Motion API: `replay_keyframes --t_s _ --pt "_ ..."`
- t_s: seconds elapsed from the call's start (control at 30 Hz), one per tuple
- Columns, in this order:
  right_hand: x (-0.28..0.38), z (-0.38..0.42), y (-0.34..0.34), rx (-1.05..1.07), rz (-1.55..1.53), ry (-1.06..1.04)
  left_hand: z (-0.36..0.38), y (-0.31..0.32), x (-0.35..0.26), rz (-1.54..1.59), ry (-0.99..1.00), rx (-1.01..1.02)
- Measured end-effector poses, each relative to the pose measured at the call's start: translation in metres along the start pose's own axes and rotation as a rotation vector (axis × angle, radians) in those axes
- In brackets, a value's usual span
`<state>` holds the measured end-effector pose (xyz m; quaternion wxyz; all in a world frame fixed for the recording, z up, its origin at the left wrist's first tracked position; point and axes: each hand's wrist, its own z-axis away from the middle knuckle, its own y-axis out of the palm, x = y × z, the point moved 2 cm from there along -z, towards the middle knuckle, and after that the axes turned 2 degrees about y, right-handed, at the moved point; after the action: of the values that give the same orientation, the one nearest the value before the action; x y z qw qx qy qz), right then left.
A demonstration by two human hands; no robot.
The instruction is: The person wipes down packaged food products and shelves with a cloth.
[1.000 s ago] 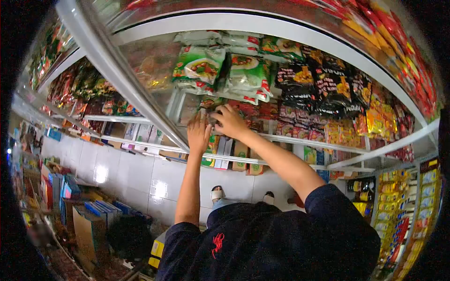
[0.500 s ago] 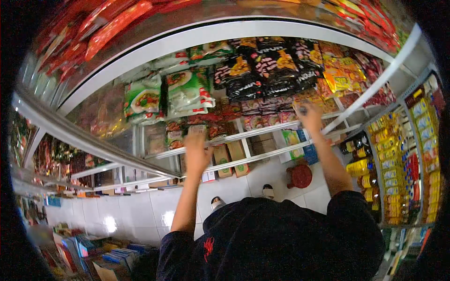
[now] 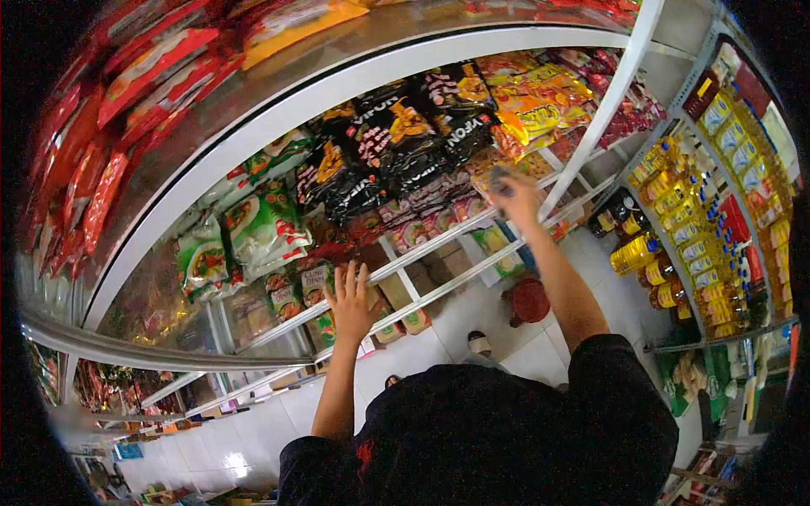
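White-railed shelf (image 3: 439, 240): green packs (image 3: 268, 229), black packs (image 3: 396, 139), yellow packs (image 3: 536, 101).

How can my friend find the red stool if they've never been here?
Start at the white-framed shelf, then look at the white-tiled floor below. Left of the yellow bottles stands the stool: unlike them, it's round-topped and red.

Grocery shop — stacked noodle packets (image 3: 396, 139), racked yellow bottles (image 3: 693, 244), many alike
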<state>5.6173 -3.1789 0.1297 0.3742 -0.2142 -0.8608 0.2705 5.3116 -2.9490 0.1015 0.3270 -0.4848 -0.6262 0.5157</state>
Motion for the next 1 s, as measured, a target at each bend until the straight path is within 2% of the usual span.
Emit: replay_keyframes --t_s 0.03,0.07,0.17,0.23,0.3,0.33,0.4,0.57,0.63,0.7,0.8,0.87,0.93,1.0 --pt "-0.037 -0.008 -0.007 -0.008 0.022 0.088 -0.001 0.0 -0.001 0.003 0.004 0.001" --pt "-0.049 -0.01 -0.018 -0.188 0.07 0.073 -0.001 0.001 -0.001 -0.014 -0.006 -0.004" --pt "-0.04 -0.001 -0.003 -0.215 0.235 0.065 -0.001 0.004 -0.005 -0.043 -0.017 -0.06" --pt "-0.002 0.011 0.02 -0.081 0.055 -0.053 -0.003 0.005 -0.006 -0.1 -0.055 -0.016" --pt "0.052 0.034 0.022 0.079 0.073 -0.139 -0.004 0.007 -0.006 -0.112 -0.069 0.022" --pt "0.049 0.036 0.021 0.078 0.072 -0.132 -0.004 0.007 -0.005 -0.105 -0.073 0.002" --pt "0.045 0.038 0.023 0.179 -0.132 -0.193 -0.003 0.007 -0.008 -0.089 -0.097 -0.006" --pt "-0.074 -0.021 -0.019 -0.038 0.191 0.034 -0.003 0.009 -0.013 -0.129 -0.111 -0.066" --pt "-0.094 -0.034 -0.038 -0.098 0.209 0.102 -0.005 0.015 -0.011 -0.144 -0.105 -0.167" --pt "-0.103 -0.031 -0.027 -0.158 0.211 0.13 -0.004 0.015 -0.013 -0.149 -0.136 -0.171" --pt "-0.064 -0.007 -0.015 -0.193 0.227 0.112 -0.005 0.021 -0.013 -0.153 -0.187 -0.164" --pt "-0.031 0.02 0.004 -0.15 -0.004 0.098 -0.006 0.022 -0.013 -0.122 -0.215 -0.177" --pt "0.002 0.052 0.02 -0.136 -0.14 -0.071 -0.008 0.016 -0.016 -0.118 -0.226 -0.171" --pt "0.028 0.081 0.031 0.016 -0.254 -0.236 -0.006 0.012 -0.019 -0.091 -0.226 -0.152"
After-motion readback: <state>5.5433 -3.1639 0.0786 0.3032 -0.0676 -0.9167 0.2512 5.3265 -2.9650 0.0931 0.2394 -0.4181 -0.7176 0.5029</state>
